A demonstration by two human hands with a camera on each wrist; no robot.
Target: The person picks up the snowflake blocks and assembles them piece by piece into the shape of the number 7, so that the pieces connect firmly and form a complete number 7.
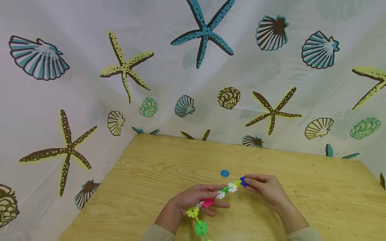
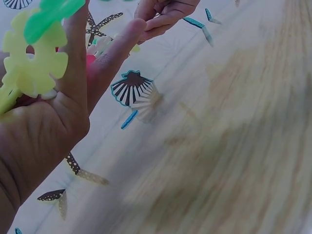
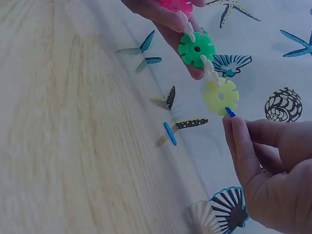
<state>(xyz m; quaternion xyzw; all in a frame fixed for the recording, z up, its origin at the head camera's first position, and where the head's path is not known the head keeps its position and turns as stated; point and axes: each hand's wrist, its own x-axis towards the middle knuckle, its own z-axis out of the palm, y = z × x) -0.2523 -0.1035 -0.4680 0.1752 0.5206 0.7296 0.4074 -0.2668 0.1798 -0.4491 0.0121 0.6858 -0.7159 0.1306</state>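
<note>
A chain of notched plastic flower discs runs across my left hand [image 1: 191, 197], which holds it between thumb and fingers near the pink disc [image 1: 208, 203]. Beyond the thumb the chain goes on through white, a green disc [image 3: 197, 49], white and a yellow disc [image 3: 221, 97]. At that end, my right hand [image 1: 269, 190] pinches a dark blue disc [image 1: 243, 181] between thumb and fingertips, right at the yellow disc's edge. Towards me, past the left wrist, hang another yellow disc [image 1: 192, 212] and a bright green disc [image 1: 201, 228]. The chain's near end runs out of the head view.
A single lighter blue disc [image 1: 224, 173] lies on the wooden table [image 1: 169, 157], just beyond the hands. White cloth [image 1: 163, 80] printed with starfish and shells hangs behind the table and along its left side.
</note>
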